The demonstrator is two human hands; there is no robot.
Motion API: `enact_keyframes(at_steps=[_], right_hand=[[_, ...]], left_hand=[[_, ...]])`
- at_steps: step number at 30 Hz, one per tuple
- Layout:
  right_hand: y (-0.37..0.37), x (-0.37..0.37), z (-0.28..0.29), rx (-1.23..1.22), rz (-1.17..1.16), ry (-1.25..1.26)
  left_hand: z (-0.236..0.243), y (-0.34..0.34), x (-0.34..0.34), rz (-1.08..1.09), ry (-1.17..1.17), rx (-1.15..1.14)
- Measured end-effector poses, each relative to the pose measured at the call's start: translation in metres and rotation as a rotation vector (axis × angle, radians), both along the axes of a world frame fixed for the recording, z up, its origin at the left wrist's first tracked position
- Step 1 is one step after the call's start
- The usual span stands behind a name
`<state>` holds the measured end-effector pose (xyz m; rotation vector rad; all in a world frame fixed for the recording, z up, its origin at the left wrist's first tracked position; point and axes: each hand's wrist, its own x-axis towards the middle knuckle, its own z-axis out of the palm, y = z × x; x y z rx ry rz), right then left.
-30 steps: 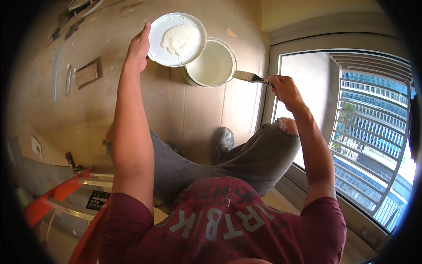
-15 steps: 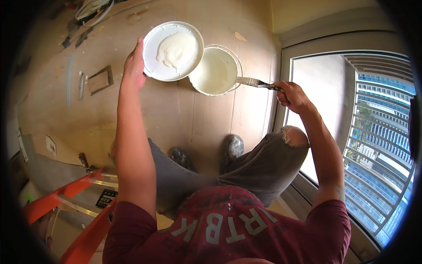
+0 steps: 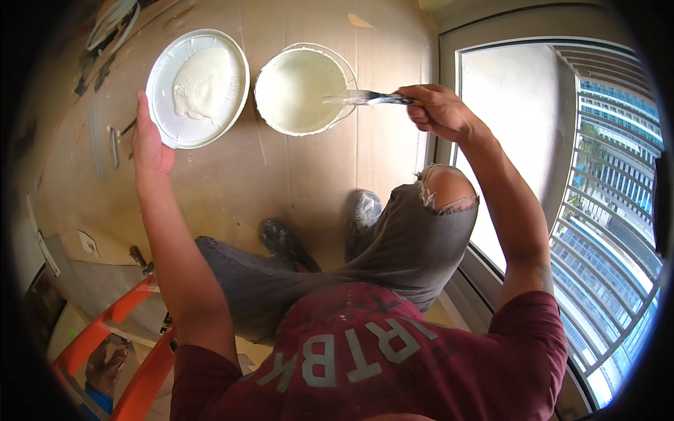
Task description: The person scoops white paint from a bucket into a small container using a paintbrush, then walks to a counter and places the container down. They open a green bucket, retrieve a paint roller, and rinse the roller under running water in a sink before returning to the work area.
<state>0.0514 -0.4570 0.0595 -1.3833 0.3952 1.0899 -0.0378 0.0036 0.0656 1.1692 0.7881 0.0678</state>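
Observation:
My left hand (image 3: 152,137) grips the edge of a round white bucket lid (image 3: 165,119), which is tilted. A thick puddle of white paint (image 3: 205,84) lies on the lid's face. To the right of it, a white bucket (image 3: 281,126) with a wire handle stands on the covered floor, with pale paint inside. My right hand (image 3: 435,111) is closed around the dark handle of a paintbrush (image 3: 379,97). The brush's whitened bristles reach over the bucket's right rim and are blurred by motion; whether they touch the paint I cannot tell.
An orange ladder (image 3: 126,309) stands at lower left, with part of another person (image 3: 105,368) beside it. A window with railings (image 3: 597,231) runs along the right. Coiled pale hose or cable (image 3: 116,24) and small tools (image 3: 114,146) lie at left on the brown floor covering (image 3: 302,189).
My left hand has carried the lid left, apart from the bucket. The brush now reaches farther in over the bucket's mouth. The view has shifted, and part of a person shows by the ladder.

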Motion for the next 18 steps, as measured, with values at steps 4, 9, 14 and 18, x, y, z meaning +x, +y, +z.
enact_keyframes(at_steps=[4, 9, 14, 18], right_hand=[[-0.008, 0.008, -0.015, -0.083, 0.055, -0.067], [-0.044, -0.008, 0.026, -0.085, -0.168, -0.098], [-0.04, -0.058, 0.083, 0.141, -0.518, 0.006], [-0.016, -0.093, 0.154, 0.232, -0.658, 0.139]], left_hand=[[0.015, -0.012, 0.009, 0.003, 0.015, 0.015], [0.027, -0.018, -0.015, 0.053, 0.012, -0.015], [0.067, -0.027, -0.07, 0.16, -0.033, -0.12], [0.167, -0.046, -0.115, 0.253, 0.018, -0.211]])
